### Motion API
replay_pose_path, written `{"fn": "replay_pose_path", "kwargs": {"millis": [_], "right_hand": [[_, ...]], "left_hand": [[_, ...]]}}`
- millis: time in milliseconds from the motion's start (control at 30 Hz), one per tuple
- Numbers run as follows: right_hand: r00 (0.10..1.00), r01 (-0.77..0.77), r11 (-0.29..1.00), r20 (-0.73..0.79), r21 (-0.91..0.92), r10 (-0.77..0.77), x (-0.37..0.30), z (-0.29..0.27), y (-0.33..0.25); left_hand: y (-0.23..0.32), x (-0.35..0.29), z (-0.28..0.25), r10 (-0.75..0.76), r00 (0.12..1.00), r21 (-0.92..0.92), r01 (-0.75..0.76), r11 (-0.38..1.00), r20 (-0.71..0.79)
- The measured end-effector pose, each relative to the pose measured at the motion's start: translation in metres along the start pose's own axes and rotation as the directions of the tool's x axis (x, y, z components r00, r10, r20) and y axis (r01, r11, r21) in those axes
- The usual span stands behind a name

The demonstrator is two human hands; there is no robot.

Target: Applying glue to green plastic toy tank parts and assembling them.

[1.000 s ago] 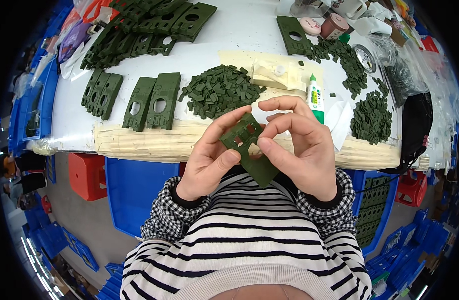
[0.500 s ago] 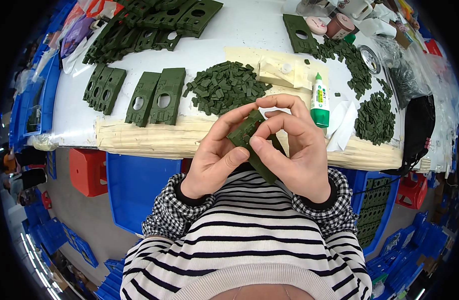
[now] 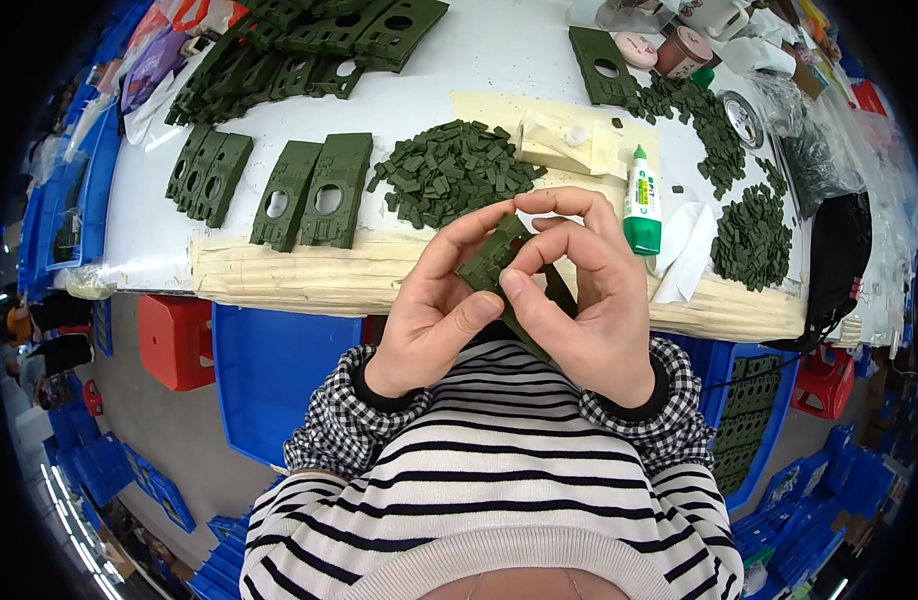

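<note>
Both hands hold one dark green plastic plate (image 3: 491, 262) close to my chest, just in front of the table edge. My left hand (image 3: 434, 305) grips its left side with thumb and fingers. My right hand (image 3: 579, 300) closes over its right side, fingertips pinching the top edge. Most of the plate is hidden behind my fingers. A heap of small green plastic pieces (image 3: 449, 185) lies on the table just beyond my hands, and a glue bottle with a green cap (image 3: 640, 212) lies beside my right hand.
Two green plates with round holes (image 3: 314, 190) lie left of the heap, with more stacked plates (image 3: 309, 45) at the back left. Other green piece heaps (image 3: 749, 235) sit at the right. Blue crates (image 3: 279, 365) and a red stool (image 3: 177, 340) stand under the table (image 3: 159, 215).
The green plate has been turned in my hands and pulled in tighter; my right fingers now fold over its top, hiding the hole that showed earlier.
</note>
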State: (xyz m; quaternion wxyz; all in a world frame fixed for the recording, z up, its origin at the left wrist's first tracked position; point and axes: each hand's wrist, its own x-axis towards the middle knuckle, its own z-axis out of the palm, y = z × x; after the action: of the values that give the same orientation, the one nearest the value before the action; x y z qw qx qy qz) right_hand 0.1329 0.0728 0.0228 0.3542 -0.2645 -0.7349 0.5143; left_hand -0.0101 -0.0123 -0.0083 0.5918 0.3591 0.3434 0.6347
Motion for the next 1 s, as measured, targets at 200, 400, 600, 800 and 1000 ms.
{"fn": "replay_pose_path", "kwargs": {"millis": [200, 400, 600, 800, 1000], "right_hand": [[1.0, 0.016, 0.999, 0.023, -0.039, -0.016, 0.001, -0.002, -0.001], [1.0, 0.008, 0.999, 0.03, -0.031, -0.007, 0.0, -0.002, 0.0], [1.0, 0.014, 1.0, 0.02, -0.007, -0.014, -0.001, -0.004, -0.003], [0.999, 0.026, 0.995, -0.045, 0.101, -0.022, -0.002, -0.02, -0.003], [0.958, 0.13, 0.991, 0.253, 0.032, -0.134, 0.006, -0.04, -0.003]], "left_hand": [[-0.002, 0.0, -0.002, 0.041, 0.999, 0.026, -0.041, 0.999, 0.003], [-0.003, 0.001, -0.004, 0.032, 0.999, 0.045, -0.033, 0.998, 0.022], [-0.008, -0.002, -0.01, -0.02, 0.997, -0.06, 0.025, 0.998, 0.077], [-0.005, 0.001, -0.009, -0.126, 0.987, -0.194, 0.144, 0.97, 0.101], [-0.003, 0.003, -0.016, -0.14, 0.938, -0.318, 0.244, 0.916, 0.318]]}}
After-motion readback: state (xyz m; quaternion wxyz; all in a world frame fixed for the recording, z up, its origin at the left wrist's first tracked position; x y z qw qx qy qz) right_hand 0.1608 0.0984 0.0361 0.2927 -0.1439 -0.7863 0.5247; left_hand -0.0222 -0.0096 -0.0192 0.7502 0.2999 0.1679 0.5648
